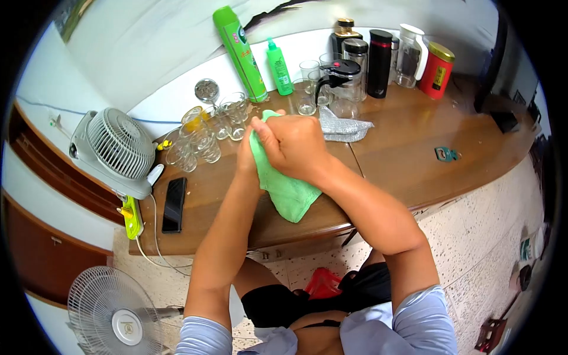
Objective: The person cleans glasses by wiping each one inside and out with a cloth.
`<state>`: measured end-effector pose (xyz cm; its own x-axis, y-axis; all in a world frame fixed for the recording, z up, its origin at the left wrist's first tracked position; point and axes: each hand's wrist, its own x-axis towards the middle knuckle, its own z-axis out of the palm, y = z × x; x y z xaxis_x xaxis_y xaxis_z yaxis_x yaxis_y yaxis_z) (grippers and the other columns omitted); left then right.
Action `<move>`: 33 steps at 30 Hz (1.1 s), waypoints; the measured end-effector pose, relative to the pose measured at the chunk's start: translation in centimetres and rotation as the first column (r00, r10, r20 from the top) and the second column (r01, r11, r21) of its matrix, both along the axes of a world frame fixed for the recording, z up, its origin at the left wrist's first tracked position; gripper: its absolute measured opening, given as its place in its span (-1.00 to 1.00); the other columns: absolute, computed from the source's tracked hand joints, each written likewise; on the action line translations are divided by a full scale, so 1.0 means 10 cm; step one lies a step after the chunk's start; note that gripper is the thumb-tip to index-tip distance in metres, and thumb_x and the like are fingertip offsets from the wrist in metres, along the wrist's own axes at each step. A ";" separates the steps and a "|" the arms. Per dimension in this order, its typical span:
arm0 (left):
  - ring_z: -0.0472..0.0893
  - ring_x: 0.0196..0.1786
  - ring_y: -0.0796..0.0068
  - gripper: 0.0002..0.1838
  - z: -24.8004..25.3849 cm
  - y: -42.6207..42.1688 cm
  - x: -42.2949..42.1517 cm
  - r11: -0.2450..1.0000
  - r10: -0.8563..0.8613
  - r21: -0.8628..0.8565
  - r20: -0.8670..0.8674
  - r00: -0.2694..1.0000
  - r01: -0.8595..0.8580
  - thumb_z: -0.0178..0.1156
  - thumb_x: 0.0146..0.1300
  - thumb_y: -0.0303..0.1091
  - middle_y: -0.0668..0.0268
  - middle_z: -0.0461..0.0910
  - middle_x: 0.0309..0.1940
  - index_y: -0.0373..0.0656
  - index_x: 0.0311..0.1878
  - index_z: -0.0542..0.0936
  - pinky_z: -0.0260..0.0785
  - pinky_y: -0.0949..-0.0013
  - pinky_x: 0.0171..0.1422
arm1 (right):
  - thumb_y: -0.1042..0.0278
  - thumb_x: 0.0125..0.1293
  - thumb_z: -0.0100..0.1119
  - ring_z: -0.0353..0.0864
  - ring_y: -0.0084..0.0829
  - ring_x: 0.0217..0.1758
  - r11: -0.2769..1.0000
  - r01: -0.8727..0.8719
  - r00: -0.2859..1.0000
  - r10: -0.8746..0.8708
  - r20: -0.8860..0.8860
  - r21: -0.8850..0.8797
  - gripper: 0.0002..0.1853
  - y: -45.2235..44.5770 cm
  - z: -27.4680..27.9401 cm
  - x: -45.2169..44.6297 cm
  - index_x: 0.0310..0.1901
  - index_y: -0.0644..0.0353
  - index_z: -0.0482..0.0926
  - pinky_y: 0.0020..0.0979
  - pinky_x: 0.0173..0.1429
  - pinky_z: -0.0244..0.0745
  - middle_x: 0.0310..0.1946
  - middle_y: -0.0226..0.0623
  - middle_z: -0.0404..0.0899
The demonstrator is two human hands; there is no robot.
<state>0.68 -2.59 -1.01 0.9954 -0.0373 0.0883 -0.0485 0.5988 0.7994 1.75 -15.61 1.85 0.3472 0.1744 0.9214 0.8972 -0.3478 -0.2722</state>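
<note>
A light green cloth (289,192) is bunched between my two hands above the front half of the wooden table, one corner hanging down. My left hand (247,155) is closed around its left side, mostly hidden behind the cloth and the other hand. Over the top, my right hand (297,144) grips the same cloth with its fingers curled. Whether anything is wrapped inside cannot be seen. Just behind my right hand lies a silvery mesh cloth (343,125). Several clear drinking glasses (204,142) stand to the left of my hands.
Along the wall stand a green spray can (241,56), a green pump bottle (278,68), a glass teapot (349,83), a black flask (378,65) and a red tin (436,71). A phone (174,204), a small fan (121,145) and a power strip (134,219) are at left.
</note>
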 end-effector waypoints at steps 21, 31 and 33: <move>0.77 0.10 0.23 -0.39 -0.08 0.08 0.07 0.892 -0.250 -0.377 0.046 0.967 0.248 -0.10 0.70 0.19 0.17 0.74 0.06 -0.19 0.28 0.60 0.65 0.10 0.27 | 0.21 0.50 0.42 0.49 -0.50 -0.36 0.956 -0.246 0.866 0.291 -0.407 0.161 -0.67 -0.09 0.04 0.17 -0.30 0.30 0.60 -0.30 -0.13 0.55 -0.43 -0.23 0.54; 0.62 0.08 0.48 -0.37 -0.04 -0.04 -0.03 0.828 0.309 0.422 0.207 0.928 -0.370 -0.24 0.78 0.08 0.21 0.70 0.00 -0.29 0.24 0.64 0.48 0.34 0.29 | 0.30 0.47 0.41 0.45 -0.13 -0.59 0.996 -0.015 0.985 0.000 -0.171 -0.088 -0.58 0.00 0.04 0.10 -0.50 0.25 0.46 -0.08 -0.43 0.36 -0.62 -0.16 0.46; 0.63 -0.07 0.43 -0.35 -0.05 -0.08 0.01 0.847 0.373 0.288 0.280 0.885 -0.448 -0.21 0.75 0.12 0.22 0.70 -0.15 -0.28 0.21 0.66 0.48 0.28 0.14 | 0.31 0.49 0.39 0.46 -0.06 -0.58 0.990 -0.022 0.994 0.006 -0.112 -0.140 -0.59 0.06 -0.03 0.08 -0.50 0.25 0.46 -0.08 -0.44 0.34 -0.62 -0.11 0.46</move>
